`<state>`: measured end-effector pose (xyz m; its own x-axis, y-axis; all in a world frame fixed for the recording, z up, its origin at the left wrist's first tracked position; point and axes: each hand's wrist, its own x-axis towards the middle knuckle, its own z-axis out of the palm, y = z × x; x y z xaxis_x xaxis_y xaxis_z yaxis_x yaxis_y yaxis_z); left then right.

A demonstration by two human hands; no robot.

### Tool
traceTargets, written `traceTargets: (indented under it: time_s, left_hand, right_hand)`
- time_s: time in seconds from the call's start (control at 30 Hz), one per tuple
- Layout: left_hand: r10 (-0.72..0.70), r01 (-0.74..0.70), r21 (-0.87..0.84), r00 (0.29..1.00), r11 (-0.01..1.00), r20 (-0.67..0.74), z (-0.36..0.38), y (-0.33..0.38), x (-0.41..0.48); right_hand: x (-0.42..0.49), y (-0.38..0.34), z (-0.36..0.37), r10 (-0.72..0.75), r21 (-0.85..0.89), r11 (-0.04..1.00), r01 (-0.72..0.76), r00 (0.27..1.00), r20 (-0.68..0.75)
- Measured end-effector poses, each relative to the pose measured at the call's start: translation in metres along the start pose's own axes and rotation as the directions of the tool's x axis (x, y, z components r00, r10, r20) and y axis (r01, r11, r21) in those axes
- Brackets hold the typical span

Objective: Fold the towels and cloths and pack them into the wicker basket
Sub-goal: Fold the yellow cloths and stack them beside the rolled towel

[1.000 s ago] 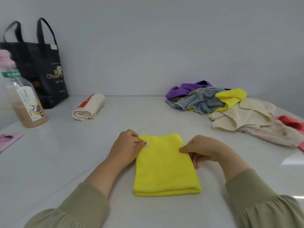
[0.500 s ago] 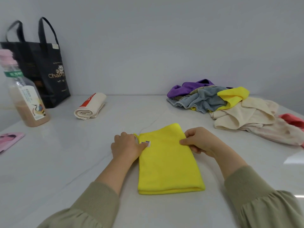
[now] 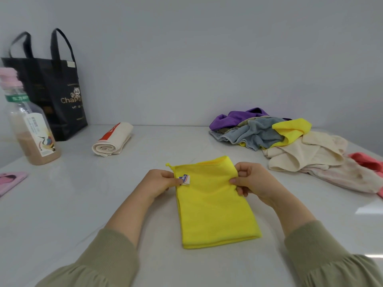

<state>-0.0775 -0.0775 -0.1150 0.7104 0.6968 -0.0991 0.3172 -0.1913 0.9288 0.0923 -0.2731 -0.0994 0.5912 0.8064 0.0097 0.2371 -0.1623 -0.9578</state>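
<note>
Yellow cloth (image 3: 215,206) — long axis near-far; far end perhaps lifted.

One view only: a head-worn wide-angle camera faces forward and down over the bench (image 3: 72,199) toward the wall (image 3: 207,59) at 12 o'clock. Range is near. The left hand (image 3: 159,183) and right hand (image 3: 251,181) enter from 6 o'clock and meet at the yellow cloth (image 3: 213,210).

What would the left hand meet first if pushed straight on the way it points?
The left hand pinches the yellow cloth; beyond that, probably the purple cloth, though depth is unclear.
</note>
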Motion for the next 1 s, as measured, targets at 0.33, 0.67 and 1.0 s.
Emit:
traceTargets:
  time_s: [0.33,0.67,1.0]
  left_hand:
    - [0.164,-0.162,0.026,0.975,0.986,-0.152,0.02,0.013,-0.014]
    - [-0.038,0.021,-0.624,0.999,0.781,-0.013,0.017,0.018,-0.019]
    - [-0.164,0.169,-0.566,0.985,0.807,0.06,0.024,0.011,-0.025]
  right_hand:
    - [0.0,-0.004,0.001,0.117,-0.089,0.986,-0.138,0.971,-0.209]
    - [0.004,-0.005,0.005,0.296,0.509,0.825,-0.248,0.955,-0.015]
    - [0.004,0.003,0.006,0.307,0.526,0.805,-0.274,0.951,0.026]
